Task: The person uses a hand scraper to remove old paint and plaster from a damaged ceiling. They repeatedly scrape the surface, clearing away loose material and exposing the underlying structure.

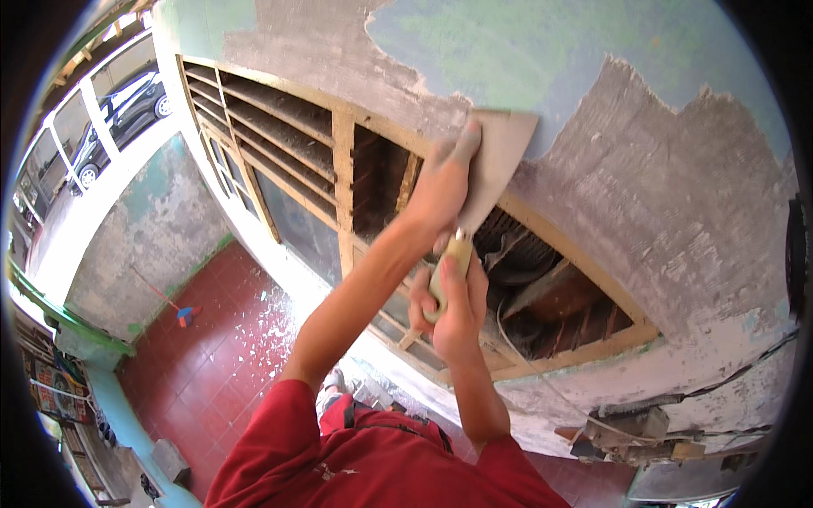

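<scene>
Your right hand (453, 309) is closed around the pale wooden handle of a wide flat metal scraper (495, 161), fingers wrapped tight and the thumb lying up along the handle. Your left hand (445, 182) is laid flat against the back of the blade, fingers pressing it toward the rough grey plastered wall (677, 212), one fingertip reaching up near the blade's top edge. The scraper's long axis runs from the handle at lower left up to the blade at upper right, so the tool points up and to the right; its broad working edge meets the wall just where the grey plaster gives way to a patch of pale green and blue paint (508, 51). The blade sits just above the top rail of a weathered wooden window frame with slatted vents (339, 144), and both forearms cross in front of that frame. Far below lies a red tiled floor (220, 356), with a small broom (182, 313) on it near the wall.
</scene>
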Motion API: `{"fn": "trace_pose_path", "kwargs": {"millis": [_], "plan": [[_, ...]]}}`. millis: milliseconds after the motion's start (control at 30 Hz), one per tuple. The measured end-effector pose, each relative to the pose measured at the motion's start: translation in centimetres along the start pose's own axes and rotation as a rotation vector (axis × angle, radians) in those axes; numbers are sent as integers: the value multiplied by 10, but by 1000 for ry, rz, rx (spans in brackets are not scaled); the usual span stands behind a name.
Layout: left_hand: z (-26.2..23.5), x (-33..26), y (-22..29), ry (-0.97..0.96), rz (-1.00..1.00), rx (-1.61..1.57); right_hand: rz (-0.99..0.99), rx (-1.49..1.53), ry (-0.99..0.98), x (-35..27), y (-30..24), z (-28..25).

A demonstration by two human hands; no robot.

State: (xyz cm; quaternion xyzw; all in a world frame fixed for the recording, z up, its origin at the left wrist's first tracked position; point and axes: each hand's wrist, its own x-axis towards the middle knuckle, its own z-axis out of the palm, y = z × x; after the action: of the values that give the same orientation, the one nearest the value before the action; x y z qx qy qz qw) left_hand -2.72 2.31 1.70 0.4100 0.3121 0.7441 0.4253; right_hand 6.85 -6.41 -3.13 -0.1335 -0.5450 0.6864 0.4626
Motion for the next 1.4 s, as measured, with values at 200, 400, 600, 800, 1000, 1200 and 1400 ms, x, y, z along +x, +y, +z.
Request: {"fn": "trace_pose_path", "kwargs": {"millis": [200,400,600,800,1000,1200,1400], "plan": [[-28,-14,-7,-18,-161,48,137,12,-36,-5,12,-11],[-99,-112,-94,-112,-289,173,507,-47,-159,-87,70,-83],[-226,-197,-225,941,-682,-591,749,-181,-94,-155,81,-125],[-221,-230,-226,548,-694,-316,485,-42,139,-155,87,-117],[-127,-171,-164,-181,-477,-168,326,95,24,-125,87,-84],[-90,-161,-121,-312,-416,-63,411,234,-125,-132,98,-66],[-94,-182,-121,-260,-386,197,446,264,-128,-154,108,-83]]}}
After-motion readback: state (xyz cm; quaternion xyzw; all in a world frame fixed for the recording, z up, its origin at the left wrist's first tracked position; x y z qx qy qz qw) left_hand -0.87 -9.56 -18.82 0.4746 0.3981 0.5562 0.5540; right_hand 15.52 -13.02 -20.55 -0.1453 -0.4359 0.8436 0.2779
